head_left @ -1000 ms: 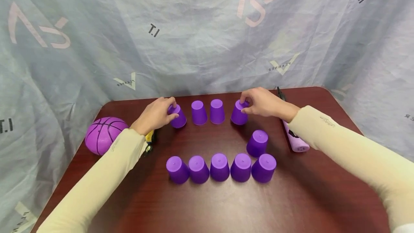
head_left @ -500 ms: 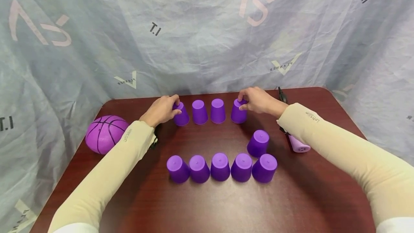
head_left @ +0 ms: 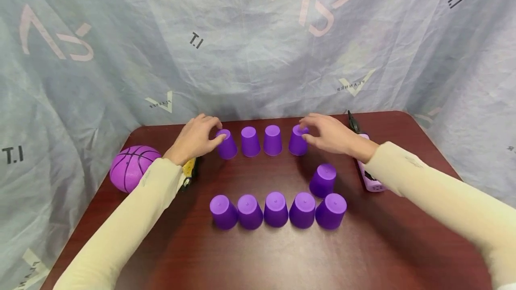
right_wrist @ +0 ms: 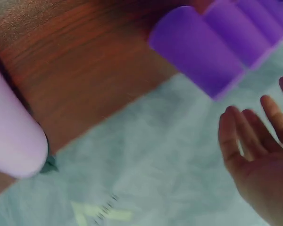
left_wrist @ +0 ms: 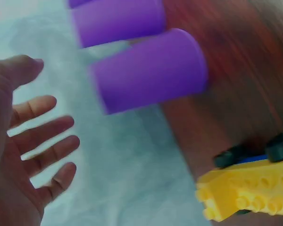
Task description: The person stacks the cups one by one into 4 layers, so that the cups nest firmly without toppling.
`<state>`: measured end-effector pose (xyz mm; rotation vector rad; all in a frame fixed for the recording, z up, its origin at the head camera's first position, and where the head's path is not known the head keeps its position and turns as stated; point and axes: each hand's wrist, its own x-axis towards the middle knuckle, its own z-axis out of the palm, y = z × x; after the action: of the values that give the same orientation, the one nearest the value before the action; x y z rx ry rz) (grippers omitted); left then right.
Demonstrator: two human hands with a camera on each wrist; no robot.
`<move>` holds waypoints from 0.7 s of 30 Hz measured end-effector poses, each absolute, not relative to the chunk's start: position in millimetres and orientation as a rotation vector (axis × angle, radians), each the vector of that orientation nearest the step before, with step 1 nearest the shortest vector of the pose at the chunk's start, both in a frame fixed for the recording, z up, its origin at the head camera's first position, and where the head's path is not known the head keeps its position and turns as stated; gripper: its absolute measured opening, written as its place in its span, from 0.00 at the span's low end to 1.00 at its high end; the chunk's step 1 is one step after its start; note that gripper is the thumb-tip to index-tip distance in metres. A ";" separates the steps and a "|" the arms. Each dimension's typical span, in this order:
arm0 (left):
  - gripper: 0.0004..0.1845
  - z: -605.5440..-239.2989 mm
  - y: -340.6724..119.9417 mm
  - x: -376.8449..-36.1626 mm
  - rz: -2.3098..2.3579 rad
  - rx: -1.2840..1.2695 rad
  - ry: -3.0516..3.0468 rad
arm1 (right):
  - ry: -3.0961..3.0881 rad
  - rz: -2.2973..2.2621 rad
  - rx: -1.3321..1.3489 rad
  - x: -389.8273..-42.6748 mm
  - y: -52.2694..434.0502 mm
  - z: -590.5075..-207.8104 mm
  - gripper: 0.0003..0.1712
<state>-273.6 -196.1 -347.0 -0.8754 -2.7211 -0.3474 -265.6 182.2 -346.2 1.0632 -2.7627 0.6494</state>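
Purple plastic cups stand upside down on the table in front of you, and the two nearest your hands are the end ones of the far row of four. The far-left cup (head_left: 227,144) stands just beside your left hand (head_left: 196,138), whose fingers are spread and relaxed, off the cup and holding nothing; the left wrist view shows the open palm with a gap between it and the cup's side (left_wrist: 148,77). The far-right cup (head_left: 298,140) stands just beside your right hand (head_left: 328,134), which hovers with loose, straightened fingers near the cup's top, gripping nothing; the right wrist view shows the fingers (right_wrist: 247,134) apart from the cup (right_wrist: 193,49). Between those two stand the two middle cups (head_left: 261,140), close together. Nearer to you a row of five cups (head_left: 276,210) sits side by side, touching or almost so, and a single cup (head_left: 323,180) stands just behind that row's right end. All of this rests on a dark red-brown wooden table (head_left: 258,258). By your left wrist lies a yellow block toy (head_left: 187,172), and further left a purple ball (head_left: 130,168) sits at the table's edge. To the right of your right wrist lies a lilac pump (head_left: 371,178). A pale printed sheet (head_left: 242,48) hangs behind the table.
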 end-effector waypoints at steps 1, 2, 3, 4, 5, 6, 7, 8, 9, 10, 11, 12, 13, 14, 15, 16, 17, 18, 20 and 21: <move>0.13 -343.0 -197.3 -265.4 -0.376 -0.914 -2.685 | -2.738 0.658 1.100 -257.3 184.9 -343.4 0.14; 0.11 -339.2 -198.7 -256.2 -0.404 -0.969 -2.655 | -2.719 0.658 1.142 -248.5 187.9 -341.2 0.14; 0.10 -335.6 -199.3 -245.3 -0.433 -1.030 -2.635 | -2.705 0.649 1.185 -239.8 191.5 -339.5 0.13; 0.09 -332.8 -199.5 -233.3 -0.451 -1.088 -2.629 | -2.698 0.638 1.223 -231.7 195.4 -338.9 0.13; 0.09 -330.8 -199.8 -220.7 -0.463 -1.146 -2.624 | -2.696 0.625 1.253 -223.8 199.4 -338.5 0.12; 0.09 -329.9 -200.0 -208.4 -0.473 -1.201 -2.618 | -2.703 0.608 1.266 -216.5 203.3 -338.5 0.12; 0.10 -329.6 -200.2 -196.9 -0.481 -1.248 -2.614 | -2.711 0.593 1.270 -210.4 207.1 -339.5 0.12; 0.11 -330.3 -200.6 -185.8 -0.486 -1.286 -2.614 | -2.718 0.581 1.268 -204.5 210.9 -340.9 0.12; 0.12 -331.8 -201.1 -175.6 -0.488 -1.313 -2.616 | -2.718 0.573 1.268 -199.6 214.5 -342.5 0.12; 0.13 -334.2 -202.0 -167.2 -0.491 -1.334 -2.617 | -2.725 0.572 1.263 -195.3 217.4 -343.9 0.12; 0.14 -336.9 -202.8 -160.0 -0.497 -1.350 -2.619 | -2.728 0.570 1.259 -192.1 219.9 -345.6 0.12; 0.14 -340.0 -203.6 -154.1 -0.502 -1.353 -2.624 | -2.725 0.572 1.257 -189.7 221.9 -347.5 0.13; 0.15 -343.5 -204.4 -149.4 -0.504 -1.348 -2.630 | -2.726 0.579 1.254 -188.0 223.6 -349.4 0.13; 0.15 -347.4 -205.0 -145.8 -0.505 -1.343 -2.636 | -2.721 0.586 1.256 -186.7 224.8 -351.3 0.13; 0.15 -351.3 -205.7 -143.0 -0.510 -1.337 -2.641 | -2.717 0.592 1.259 -185.7 225.7 -353.2 0.14; 0.15 -355.4 -206.2 -141.0 -0.513 -1.332 -2.643 | -2.720 0.595 1.257 -185.0 226.1 -355.1 0.14; 0.15 -359.3 -206.9 -139.4 -0.514 -1.325 -2.648 | -2.717 0.603 1.256 -184.6 226.2 -357.0 0.14; 0.15 -362.9 -207.5 -138.4 -0.521 -1.317 -2.651 | -2.713 0.609 1.254 -184.4 226.1 -358.9 0.14; 0.14 -368.6 -209.1 -136.7 -0.541 -1.308 -2.651 | -2.711 0.622 1.242 -183.9 225.4 -362.1 0.14; 0.14 -370.7 -210.0 -136.1 -0.552 -1.305 -2.650 | -2.708 0.633 1.234 -183.6 224.9 -363.3 0.15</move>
<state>-136.1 -210.0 -370.7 -1.3052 -2.6499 -0.5524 -183.6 224.9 -363.3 1.2345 -2.7081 0.6326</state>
